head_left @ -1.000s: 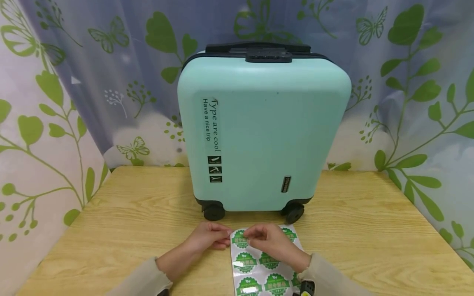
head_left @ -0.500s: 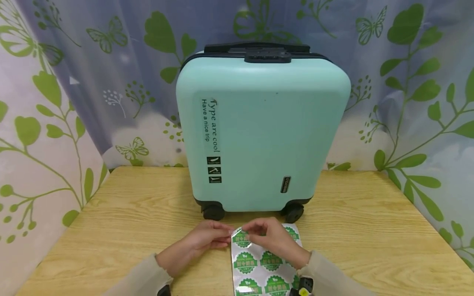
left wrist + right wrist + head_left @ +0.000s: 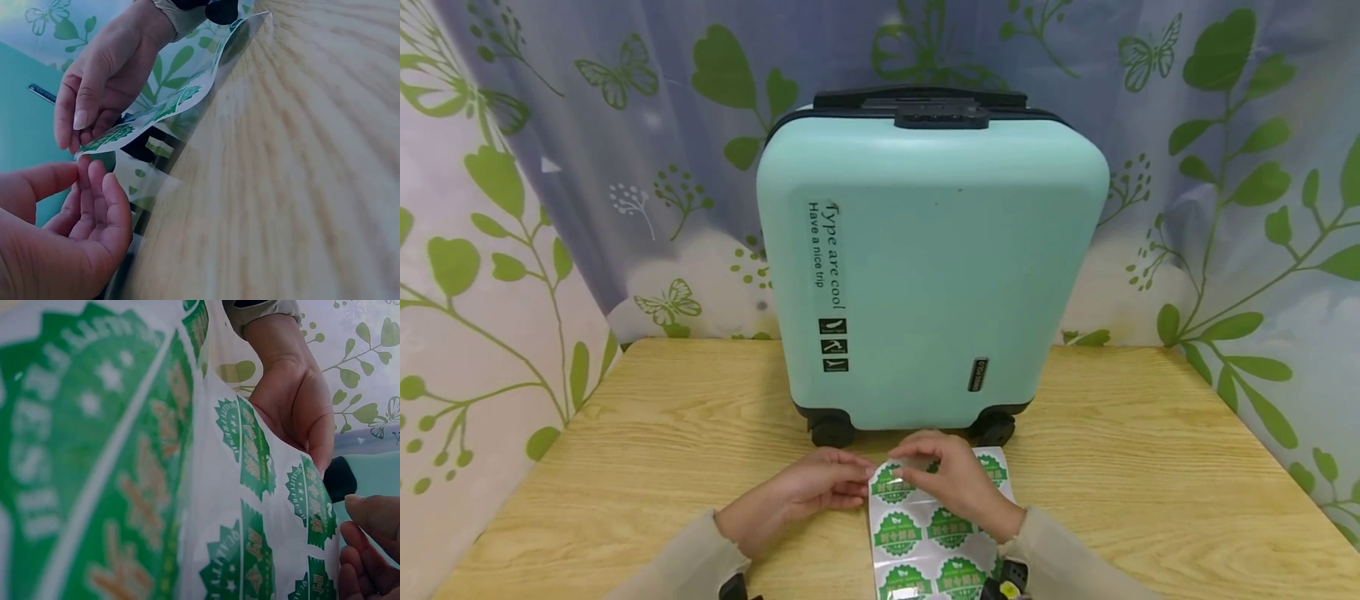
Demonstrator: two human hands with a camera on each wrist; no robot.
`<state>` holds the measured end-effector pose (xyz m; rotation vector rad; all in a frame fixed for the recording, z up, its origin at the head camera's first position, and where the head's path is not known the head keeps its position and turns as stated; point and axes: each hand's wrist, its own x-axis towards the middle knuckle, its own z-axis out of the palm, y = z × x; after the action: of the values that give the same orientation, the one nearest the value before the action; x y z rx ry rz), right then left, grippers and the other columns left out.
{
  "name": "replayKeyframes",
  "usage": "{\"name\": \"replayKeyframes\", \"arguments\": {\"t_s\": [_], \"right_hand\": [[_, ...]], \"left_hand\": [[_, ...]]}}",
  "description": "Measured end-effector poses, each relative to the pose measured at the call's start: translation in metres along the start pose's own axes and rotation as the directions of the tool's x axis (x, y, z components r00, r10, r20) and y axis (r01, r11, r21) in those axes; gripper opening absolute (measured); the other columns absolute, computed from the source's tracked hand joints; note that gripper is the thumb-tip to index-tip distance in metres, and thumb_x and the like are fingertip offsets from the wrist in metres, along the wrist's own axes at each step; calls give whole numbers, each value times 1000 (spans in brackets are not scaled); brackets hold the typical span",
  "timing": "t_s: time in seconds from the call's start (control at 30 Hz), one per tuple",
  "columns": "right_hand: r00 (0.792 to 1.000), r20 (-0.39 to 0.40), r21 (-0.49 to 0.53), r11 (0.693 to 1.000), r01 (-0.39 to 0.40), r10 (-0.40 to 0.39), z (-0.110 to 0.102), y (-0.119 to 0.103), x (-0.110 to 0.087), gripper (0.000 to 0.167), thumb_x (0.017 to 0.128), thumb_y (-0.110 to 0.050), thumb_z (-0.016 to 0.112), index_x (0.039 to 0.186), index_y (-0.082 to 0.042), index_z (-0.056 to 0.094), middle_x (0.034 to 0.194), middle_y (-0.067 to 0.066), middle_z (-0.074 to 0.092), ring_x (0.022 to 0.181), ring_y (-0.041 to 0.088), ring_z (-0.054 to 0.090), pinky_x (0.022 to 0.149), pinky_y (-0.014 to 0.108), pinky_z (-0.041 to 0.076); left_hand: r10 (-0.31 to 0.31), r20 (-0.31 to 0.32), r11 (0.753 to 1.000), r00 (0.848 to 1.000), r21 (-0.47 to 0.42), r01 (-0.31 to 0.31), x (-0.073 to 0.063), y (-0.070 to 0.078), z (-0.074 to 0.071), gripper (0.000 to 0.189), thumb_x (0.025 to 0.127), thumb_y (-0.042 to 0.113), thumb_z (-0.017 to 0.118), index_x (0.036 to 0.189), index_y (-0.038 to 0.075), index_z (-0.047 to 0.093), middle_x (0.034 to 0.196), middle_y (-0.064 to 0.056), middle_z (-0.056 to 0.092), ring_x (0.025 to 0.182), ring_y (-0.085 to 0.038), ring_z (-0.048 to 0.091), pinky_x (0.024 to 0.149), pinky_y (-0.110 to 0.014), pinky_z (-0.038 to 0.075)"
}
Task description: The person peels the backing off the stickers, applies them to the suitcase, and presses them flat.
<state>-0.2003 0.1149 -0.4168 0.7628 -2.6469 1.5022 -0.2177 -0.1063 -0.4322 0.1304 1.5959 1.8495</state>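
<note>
A sheet of round green-and-white stickers (image 3: 898, 533) lies on the wooden table, its far end lifted and bent in the left wrist view. My left hand (image 3: 820, 483) pinches the sheet's far left corner between thumb and fingers; the left wrist view shows this left hand (image 3: 69, 231) close up. Over the top row of stickers, my right hand (image 3: 955, 475) is bent, thumb and index finger apart. From the right wrist view, my right hand (image 3: 375, 544) has its fingertips right at the sheet's edge, with nothing visible between thumb and index.
A mint green suitcase (image 3: 932, 275) stands upright on its black wheels (image 3: 833, 431) just beyond the sheet. Bare wooden tabletop (image 3: 1150, 475) extends to both sides. A leaf-patterned curtain (image 3: 677, 150) hangs behind and around the table.
My right hand has shifted slightly toward the suitcase, and the sheet's far end has risen a little with it. My left hand keeps its pinch at the corner.
</note>
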Motion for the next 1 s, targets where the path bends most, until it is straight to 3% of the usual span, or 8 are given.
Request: {"name": "replayKeyframes", "arguments": {"t_s": [0.23,0.63,1.0], "right_hand": [[999,-14,3,999,45,-45,1,-1,1,20,83,-13,72,103,-11,73,105,-4,66,92,16,61,75,28,50],[1000,20,14,1000,7,-7,2,2,2,16,87,-19,68,102,-14,72,102,-6,65,89,11,60,76,26,50],[999,39,37,999,28,-29,3,3,1,17,85,-20,69,99,-10,71,98,-5,65,84,9,58,73,25,49]], "left_hand": [[6,50,1000,999,0,-6,2,3,-1,15,94,7,54,103,-2,62,78,-1,67,70,-6,62,68,-18,52],[18,197,997,980,-79,-2,4,0,-1,16,95,4,49,92,9,64,81,0,66,73,-7,61,69,-17,51],[8,244,996,970,-93,15,4,-4,0,20,95,3,47,89,10,64,79,1,66,71,-5,61,69,-16,51]]}}
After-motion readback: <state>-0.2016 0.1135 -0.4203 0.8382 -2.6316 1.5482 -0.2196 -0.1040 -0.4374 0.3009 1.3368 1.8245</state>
